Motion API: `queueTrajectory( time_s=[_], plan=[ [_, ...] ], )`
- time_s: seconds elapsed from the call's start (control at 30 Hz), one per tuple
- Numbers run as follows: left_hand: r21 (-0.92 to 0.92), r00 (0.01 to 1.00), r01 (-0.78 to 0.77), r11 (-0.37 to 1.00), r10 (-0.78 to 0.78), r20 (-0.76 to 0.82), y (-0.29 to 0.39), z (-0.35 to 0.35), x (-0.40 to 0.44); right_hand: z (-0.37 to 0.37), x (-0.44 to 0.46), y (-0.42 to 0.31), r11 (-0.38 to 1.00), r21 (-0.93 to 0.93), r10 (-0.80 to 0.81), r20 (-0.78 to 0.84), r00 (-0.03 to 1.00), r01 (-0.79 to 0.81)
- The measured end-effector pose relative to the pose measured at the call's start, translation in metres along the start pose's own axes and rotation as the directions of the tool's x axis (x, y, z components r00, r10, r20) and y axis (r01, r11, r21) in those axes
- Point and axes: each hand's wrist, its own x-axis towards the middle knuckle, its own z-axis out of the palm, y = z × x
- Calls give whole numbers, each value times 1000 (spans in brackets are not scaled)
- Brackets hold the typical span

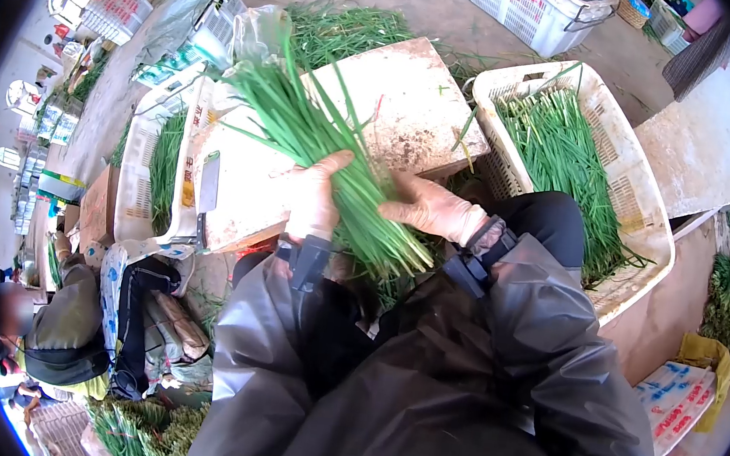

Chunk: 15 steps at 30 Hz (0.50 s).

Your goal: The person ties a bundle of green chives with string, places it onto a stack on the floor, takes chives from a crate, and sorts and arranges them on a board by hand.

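Slanting across the middle, the bunch points its leaf tips toward eleven o'clock and its pale stem ends toward five, over the gap between the counter and the lap. The left hand has its grip closed around the bunch, thumb laid across the top. The right hand touches the stems from three o'clock, thumb apart from the fingers; how firmly that grip pinches cannot be told, since the fingertips are partly hidden.

No tie shows around the stems, so the bunch probably depends on the left grip: if that loosened, stems could slide out at five o'clock and drop toward the lap. Squeezing too hard might bruise the soft leaves. Stray blades already stick out near one and nine o'clock, and could snag or pull free if the bunch turned. The knife lies at nine o'clock, its handle at the counter's edge; a sleeve brushing it could knock it off. The crate sits near the right elbow, where its rim might catch a swinging arm.
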Motion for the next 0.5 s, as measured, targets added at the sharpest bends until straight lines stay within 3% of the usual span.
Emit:
queueTrajectory(
  time_s=[0.07, 0.2, 0.23, 0.33, 0.37, 0.5],
  plan=[
    [7, 995, 99, 995, -99, 26, -4, 4, -6, 13, 5, 11, 992, 114, -60, 27, 998, 57],
    [-56, 976, 218, 974, -216, 40, -21, 5, -2, 17, 4, 13, 999, -52, -17, -1, 1000, 17],
    [-68, 966, 257, 964, -255, 33, -21, 7, -2, 19, 3, 14, 1000, 8, -23, -57, 998, 23],
    [-155, 942, 331, 931, -315, 118, -30, 2, 4, 11, 10, 14, 977, 172, 120, 55, 991, -128],
    [-154, 923, 370, 916, -343, 177, -30, -4, 5, 10, 6, 14, 970, 214, 122, -19, 992, -115],
    [-153, 899, 401, 903, -356, 255, -11, -1, -3, 0, 4, 12, 885, 417, 201, 56, 978, -206]
  ],
)
